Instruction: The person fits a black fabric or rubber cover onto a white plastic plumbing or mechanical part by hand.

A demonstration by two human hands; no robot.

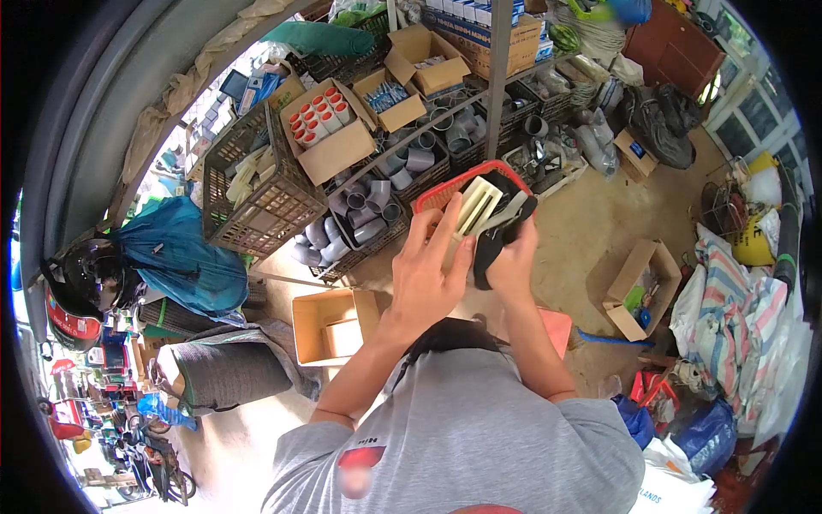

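My left hand (425, 278) is closed on a cream plastic piece with long slots (478, 208), its thumb and fingertips at the near edge. My right hand (513, 261) grips a soft-looking black thing (490, 255) with a grey strip along it; its kind I cannot make out. The cream piece lies against this black thing, and the two overlap. Just beyond both hands is a red plastic basket (438, 198), partly hidden behind them. Part of my right palm is out of sight behind the black thing.
Ahead, a rack holds black crates of grey pipe fittings (370, 206) and a carton of red-capped white tubes (321, 120). An open carton (336, 325) stands left of me, another carton (644, 287) right. A rolled mesh (227, 377) lies left; striped sacks (723, 300) stand right.
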